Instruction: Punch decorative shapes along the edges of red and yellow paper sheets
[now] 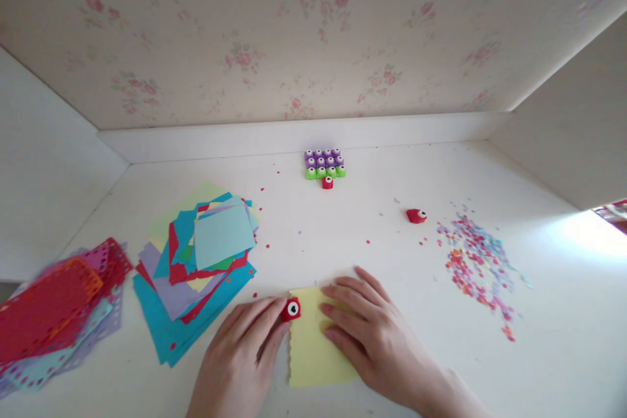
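Between the fingers of my left hand [245, 339] is a small red craft punch [292, 309] with a round white top and a dark mark in it. The punch sits at the upper left edge of a pale yellow sheet of paper [313, 359], whose left edge is scalloped. My right hand [375, 326] lies on the sheet's right part with its fingers stretched out, covering that side. Another red punch [416, 215] lies on its side farther right. Rows of purple and green punches [325, 162] stand at the back, with one red punch [328, 183] before them.
A loose stack of coloured paper [225, 235] lies on the left. Beside it, at the far left, are punched sheets full of holes [49, 313]. A heap of tiny paper cutouts [473, 255] spreads over the white table [343, 228] at right. A wall stands behind.
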`<state>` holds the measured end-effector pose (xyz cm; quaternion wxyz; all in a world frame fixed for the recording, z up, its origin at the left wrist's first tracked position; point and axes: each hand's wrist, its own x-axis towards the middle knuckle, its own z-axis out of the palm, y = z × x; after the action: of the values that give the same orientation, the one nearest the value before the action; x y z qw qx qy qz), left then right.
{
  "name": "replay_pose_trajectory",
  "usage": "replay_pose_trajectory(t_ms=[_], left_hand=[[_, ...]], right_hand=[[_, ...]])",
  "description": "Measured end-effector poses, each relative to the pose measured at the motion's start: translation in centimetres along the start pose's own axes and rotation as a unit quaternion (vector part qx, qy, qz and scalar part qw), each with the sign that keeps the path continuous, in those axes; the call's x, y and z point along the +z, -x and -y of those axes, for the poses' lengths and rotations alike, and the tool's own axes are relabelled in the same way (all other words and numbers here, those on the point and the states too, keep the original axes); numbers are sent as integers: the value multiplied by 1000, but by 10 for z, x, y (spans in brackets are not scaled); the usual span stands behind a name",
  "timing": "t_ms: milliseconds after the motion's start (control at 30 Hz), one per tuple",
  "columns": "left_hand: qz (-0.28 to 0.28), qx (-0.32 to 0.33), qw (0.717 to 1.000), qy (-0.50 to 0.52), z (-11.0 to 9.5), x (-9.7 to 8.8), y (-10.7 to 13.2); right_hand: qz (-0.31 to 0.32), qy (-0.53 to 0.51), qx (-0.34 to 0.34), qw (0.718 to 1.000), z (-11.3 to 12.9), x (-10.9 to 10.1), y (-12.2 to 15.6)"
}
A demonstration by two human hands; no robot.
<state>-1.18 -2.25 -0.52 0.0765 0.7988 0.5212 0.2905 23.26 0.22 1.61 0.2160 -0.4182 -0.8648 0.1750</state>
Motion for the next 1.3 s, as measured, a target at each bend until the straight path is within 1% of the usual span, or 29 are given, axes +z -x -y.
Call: replay_pose_trajectory(t_ms=[400, 600, 733, 867, 967, 1033, 1133, 1200, 1300], left_hand=[[10, 14, 1000, -10, 4, 2, 1], [-7, 24, 1000, -12, 3, 1, -1], [-8, 17, 1000, -11, 4, 2, -1], [3, 6, 1000, -4, 5, 2, 2], [15, -19, 1000, 15, 2, -3, 0], [32, -57, 997, 43, -3, -9, -5], [63, -128, 984, 108, -9, -16, -14], [79, -160, 972, 149, -12, -16, -20], [96, -177, 963, 179, -12, -11, -26]], right_hand=[[-2, -1, -4, 1000, 0, -1, -2], [9, 0, 5, 1000, 0, -2, -2], [14, -1, 6, 1000, 0, -2, -1], [16, -2, 6, 1000, 0, -3, -1], [17, -1, 8, 1000, 0, -3, -1], [18, -2, 9, 1000, 0, -3, -1], [19, -4, 10, 1000, 1, -3, 0], [18, -4, 10, 1000, 1, -3, 1], [15, -4, 9, 1000, 1, -3, 2]])
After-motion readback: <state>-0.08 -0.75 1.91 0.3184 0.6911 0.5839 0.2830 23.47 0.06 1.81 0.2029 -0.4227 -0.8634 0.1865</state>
